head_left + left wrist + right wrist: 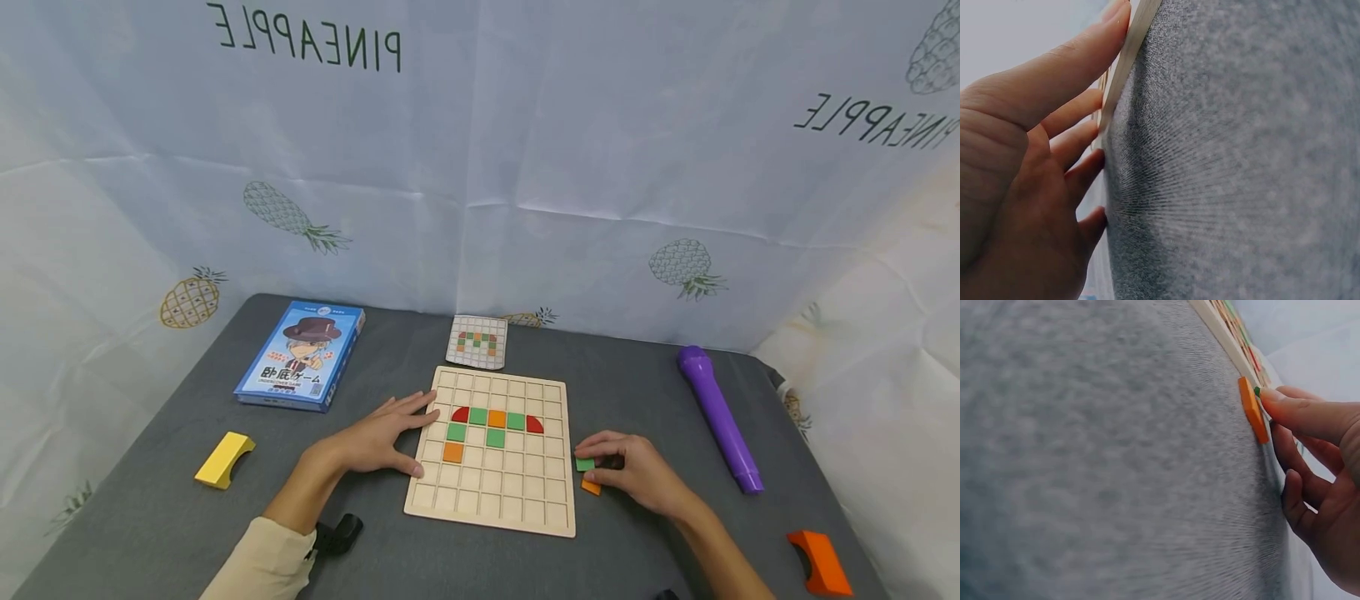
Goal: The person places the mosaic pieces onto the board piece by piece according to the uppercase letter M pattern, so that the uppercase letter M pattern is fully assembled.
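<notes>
A pale wooden grid board lies on the table, with several green and orange square tiles and two red rounded pieces set in its cells. My left hand rests at the board's left edge, fingers spread, thumb on the rim. By the right edge, my right hand pinches a green tile between thumb and fingers; only a sliver of it shows in the right wrist view. Just below it an orange tile lies on the table.
A patterned grid card sits behind the board. A blue game box and a yellow arch block are on the left. Toward the right lie a purple microphone-shaped stick and an orange arch block. A pineapple-print cloth hangs behind.
</notes>
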The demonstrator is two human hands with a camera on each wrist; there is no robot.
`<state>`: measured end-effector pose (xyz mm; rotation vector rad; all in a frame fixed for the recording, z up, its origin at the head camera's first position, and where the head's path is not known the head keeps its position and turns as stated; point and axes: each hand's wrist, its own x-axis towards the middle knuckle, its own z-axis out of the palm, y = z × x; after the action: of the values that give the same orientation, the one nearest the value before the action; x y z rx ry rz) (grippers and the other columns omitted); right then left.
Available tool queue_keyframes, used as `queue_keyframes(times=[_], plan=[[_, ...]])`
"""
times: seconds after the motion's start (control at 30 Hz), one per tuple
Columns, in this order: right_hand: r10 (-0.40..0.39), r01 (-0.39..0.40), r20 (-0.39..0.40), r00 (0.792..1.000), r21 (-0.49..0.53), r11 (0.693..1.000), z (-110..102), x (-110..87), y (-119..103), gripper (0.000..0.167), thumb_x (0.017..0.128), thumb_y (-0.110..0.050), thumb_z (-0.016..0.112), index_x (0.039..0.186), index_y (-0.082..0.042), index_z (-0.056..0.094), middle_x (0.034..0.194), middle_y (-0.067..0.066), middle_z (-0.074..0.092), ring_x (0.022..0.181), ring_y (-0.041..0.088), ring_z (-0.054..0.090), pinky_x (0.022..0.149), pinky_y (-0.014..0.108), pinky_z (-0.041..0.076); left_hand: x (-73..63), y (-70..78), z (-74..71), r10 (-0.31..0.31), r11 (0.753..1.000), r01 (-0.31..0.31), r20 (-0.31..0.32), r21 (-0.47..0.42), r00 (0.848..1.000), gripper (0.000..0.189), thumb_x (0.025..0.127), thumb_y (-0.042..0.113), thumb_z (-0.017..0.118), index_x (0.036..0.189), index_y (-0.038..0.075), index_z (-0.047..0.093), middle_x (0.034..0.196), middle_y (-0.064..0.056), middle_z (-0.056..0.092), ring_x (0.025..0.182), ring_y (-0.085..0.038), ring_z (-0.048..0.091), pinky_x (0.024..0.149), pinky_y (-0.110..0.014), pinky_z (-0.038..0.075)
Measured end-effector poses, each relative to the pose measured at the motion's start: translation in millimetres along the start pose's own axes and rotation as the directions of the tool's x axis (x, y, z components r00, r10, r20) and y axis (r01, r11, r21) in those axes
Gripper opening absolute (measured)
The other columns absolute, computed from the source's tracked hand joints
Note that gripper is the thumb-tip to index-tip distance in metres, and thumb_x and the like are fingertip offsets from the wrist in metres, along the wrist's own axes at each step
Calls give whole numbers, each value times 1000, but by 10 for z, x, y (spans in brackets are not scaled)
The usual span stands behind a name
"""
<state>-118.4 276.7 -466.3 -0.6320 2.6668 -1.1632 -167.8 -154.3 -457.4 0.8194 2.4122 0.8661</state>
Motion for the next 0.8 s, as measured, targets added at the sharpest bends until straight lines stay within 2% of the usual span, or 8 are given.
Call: queue_keyframes(times=[0.23, 0.4, 0.57, 0.8], plan=[[-5, 5, 8, 1000, 17, 1000, -58, 38, -72, 26, 90, -20, 78, 114, -9, 79, 118, 11, 75, 87, -3, 62, 71, 20, 57, -9, 5, -2, 6, 1000, -6, -5, 7, 1000, 90, 84, 39, 82, 157, 6, 41, 172, -15, 18, 159, -45, 13, 126, -70, 5], [-21, 21, -9, 1000, 16, 1000, -61, 62, -118, 28, 91, -21, 77, 117, -10, 78, 121, 11, 75, 91, 2, 66, 76, 20, 58, -14, -1, -1, 9, 1000, -9, -3, 4, 1000, 89, 85, 39, 82, 157, 6, 41, 172, -16, 18, 159, -45, 13, 126, -71, 5], [-19, 19, -26, 999, 18, 1000, -38, 99, -125, 26, 93, -17, 76, 117, -10, 77, 123, 11, 74, 97, 7, 70, 82, 19, 60, -20, -6, -1, 10, 1000, -10, -6, -1, 1000, 89, 85, 39, 82, 156, 6, 41, 172, -16, 18, 159, -45, 14, 126, -70, 5], [-3, 6, -38, 999, 70, 998, 51, 157, -126, 25, 92, -13, 76, 116, -10, 77, 125, 14, 71, 96, 3, 70, 82, 20, 61, -15, 2, -8, 13, 1000, -13, -7, -5, 1000, 89, 85, 38, 82, 156, 6, 41, 172, -16, 18, 159, -45, 13, 125, -71, 5]])
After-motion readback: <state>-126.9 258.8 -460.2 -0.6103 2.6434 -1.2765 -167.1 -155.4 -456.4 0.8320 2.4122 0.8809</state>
